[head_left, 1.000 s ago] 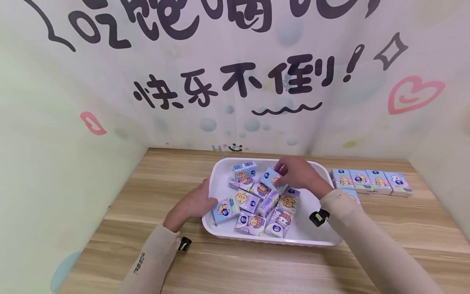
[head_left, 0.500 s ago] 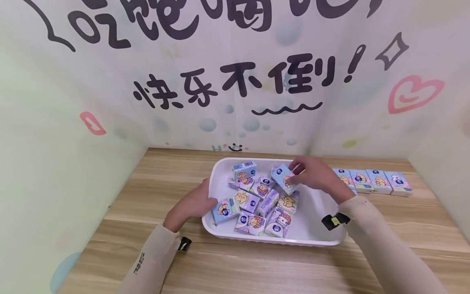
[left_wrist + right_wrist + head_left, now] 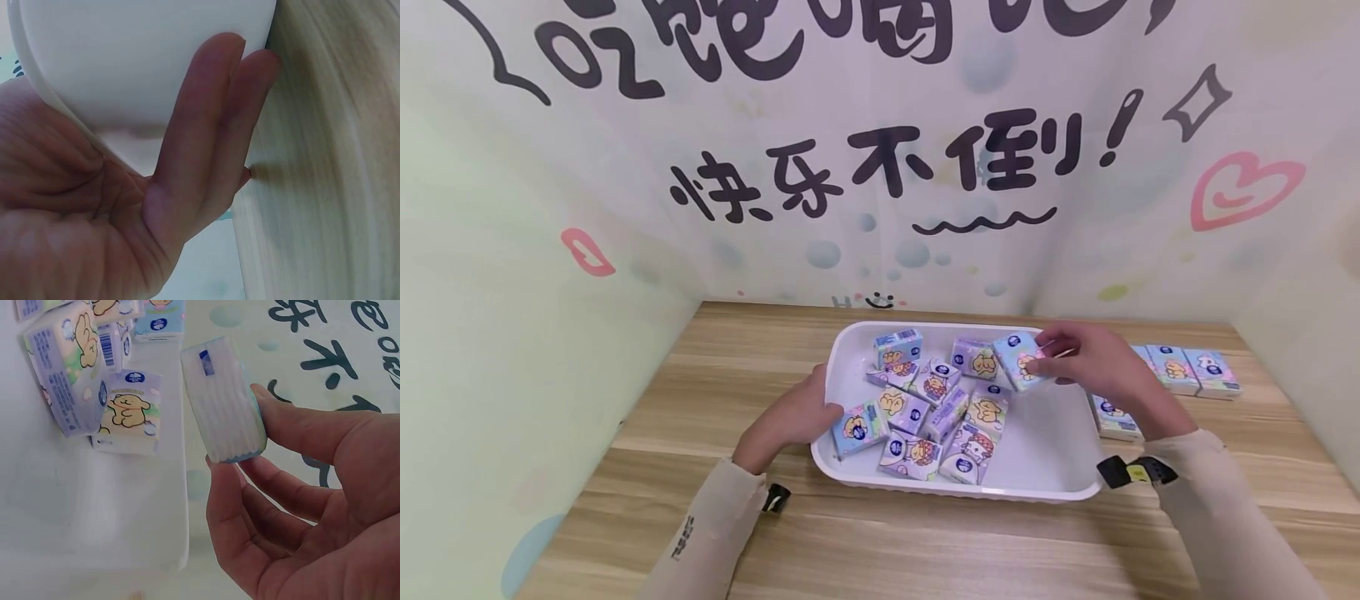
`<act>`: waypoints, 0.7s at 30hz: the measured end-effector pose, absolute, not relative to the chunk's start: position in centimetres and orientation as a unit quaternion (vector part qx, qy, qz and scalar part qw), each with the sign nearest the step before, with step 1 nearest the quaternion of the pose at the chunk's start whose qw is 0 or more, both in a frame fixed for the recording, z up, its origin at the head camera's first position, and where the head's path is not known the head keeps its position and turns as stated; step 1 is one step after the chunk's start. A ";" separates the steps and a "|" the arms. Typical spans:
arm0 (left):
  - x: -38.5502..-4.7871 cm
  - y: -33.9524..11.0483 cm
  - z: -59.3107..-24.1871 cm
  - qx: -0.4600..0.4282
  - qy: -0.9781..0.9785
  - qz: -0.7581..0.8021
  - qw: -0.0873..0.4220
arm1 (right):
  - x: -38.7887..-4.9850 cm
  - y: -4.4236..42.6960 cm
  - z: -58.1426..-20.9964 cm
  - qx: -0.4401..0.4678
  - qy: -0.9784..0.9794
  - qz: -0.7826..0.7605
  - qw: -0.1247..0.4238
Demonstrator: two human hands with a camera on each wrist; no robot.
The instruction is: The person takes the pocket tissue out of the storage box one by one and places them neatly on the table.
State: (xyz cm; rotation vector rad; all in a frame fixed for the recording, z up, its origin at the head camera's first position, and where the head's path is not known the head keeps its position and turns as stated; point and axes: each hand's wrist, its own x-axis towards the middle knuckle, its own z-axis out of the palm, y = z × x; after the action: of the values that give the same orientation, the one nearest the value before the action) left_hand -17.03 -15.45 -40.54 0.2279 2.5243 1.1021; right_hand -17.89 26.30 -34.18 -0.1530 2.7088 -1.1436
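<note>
Held packet (image 3: pixel 1017 361): blue with a cartoon bear, tilted, raised over the back right part of the white tray (image 3: pixel 1045 450); in the right wrist view it is apart from the other packets.
Right hand (image 3: pixel 1096 365): above the tray's right end, pinching the held packet between thumb and fingers.
Purple packet (image 3: pixel 973 358): inside the tray near its back wall, nearest to the held packet.
Packets in the tray (image 3: pixel 912 454): jumbled, mostly purple, in the tray's left and middle parts, several touching or overlapping.
Blue packet (image 3: pixel 857 431): inside the tray at its left end, just beside the left thumb.
Left hand (image 3: pixel 801 408): grasping the tray's left end, thumb over the rim, fingers against the outer wall.
Packet row (image 3: pixel 1195 371): on the desk (image 3: pixel 880 542), right of the tray, partly hidden by the right hand.
Front packet (image 3: pixel 1117 421): just beside the tray's right wall.
Wall cloth (image 3: pixel 850 267): behind the tray, with black lettering and a pink heart.
</note>
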 end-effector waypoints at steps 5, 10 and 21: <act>-17.0 -15.5 -40.6 0.082 0.895 0.396 0.188 | -17.2 27.6 -34.5 -0.047 0.912 -0.398 0.091; -17.0 -15.5 -40.7 0.088 0.892 0.403 0.186 | -16.6 28.7 -34.8 -0.037 0.904 -0.418 0.084; -17.0 -15.3 -40.3 0.086 0.894 0.399 0.187 | -15.3 30.4 -35.1 -0.002 0.904 -0.416 0.097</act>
State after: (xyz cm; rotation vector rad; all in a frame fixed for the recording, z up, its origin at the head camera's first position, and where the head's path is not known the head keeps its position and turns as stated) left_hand -16.97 -15.35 -40.34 0.2412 2.5155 1.1218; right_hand -15.26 30.39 -35.14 -0.0072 2.6781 -1.2324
